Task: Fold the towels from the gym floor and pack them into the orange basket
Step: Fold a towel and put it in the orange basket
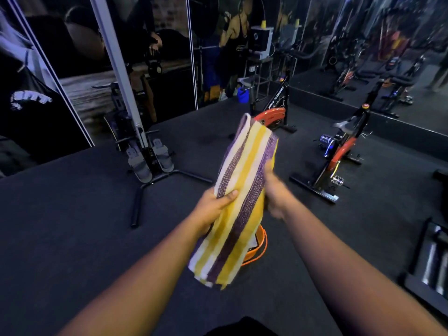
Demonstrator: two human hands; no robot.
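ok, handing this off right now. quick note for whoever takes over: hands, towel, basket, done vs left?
Left hand: gripping the striped towel on its left edge, thumb on top.
Right hand: on the towel's right edge, blurred; grip unclear.
Towel: folded into a long narrow strip, held in the air above the orange basket.
Basket: on the dark floor, mostly hidden behind the towel; contents not visible.
Done: lengthwise folds.
Left: probably fold shorter, then pack it.

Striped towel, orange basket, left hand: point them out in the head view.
striped towel (244, 190): head view, on a yellow stripe mid-length.
orange basket (263, 241): head view, on the visible rim right of the towel.
left hand (213, 209): head view, on the back of the hand.
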